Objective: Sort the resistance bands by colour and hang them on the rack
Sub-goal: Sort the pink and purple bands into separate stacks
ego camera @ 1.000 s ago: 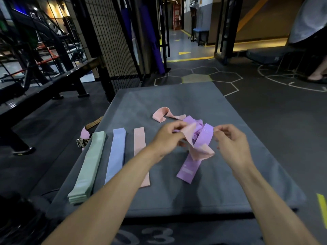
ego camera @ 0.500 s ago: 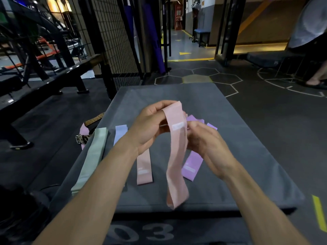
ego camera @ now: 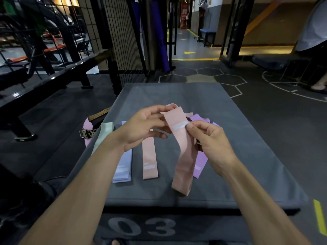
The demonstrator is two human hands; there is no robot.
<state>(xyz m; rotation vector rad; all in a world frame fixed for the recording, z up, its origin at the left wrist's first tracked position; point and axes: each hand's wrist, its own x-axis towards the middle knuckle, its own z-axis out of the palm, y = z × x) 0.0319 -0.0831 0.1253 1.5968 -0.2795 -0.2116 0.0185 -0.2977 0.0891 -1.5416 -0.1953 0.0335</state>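
Left hand (ego camera: 141,128) and right hand (ego camera: 210,140): fingers grasping pink resistance band (ego camera: 184,152), upper end, above grey bench (ego camera: 230,156). Green band (ego camera: 104,133), blue band (ego camera: 123,165), second pink band (ego camera: 149,160) flat on bench.

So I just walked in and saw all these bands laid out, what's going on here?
A person is sorting resistance bands on a grey mat. Both the left hand and the right hand hold a pink band up by its top. A green band, a blue band and another pink band lie flat in a row; purple bands wait behind.
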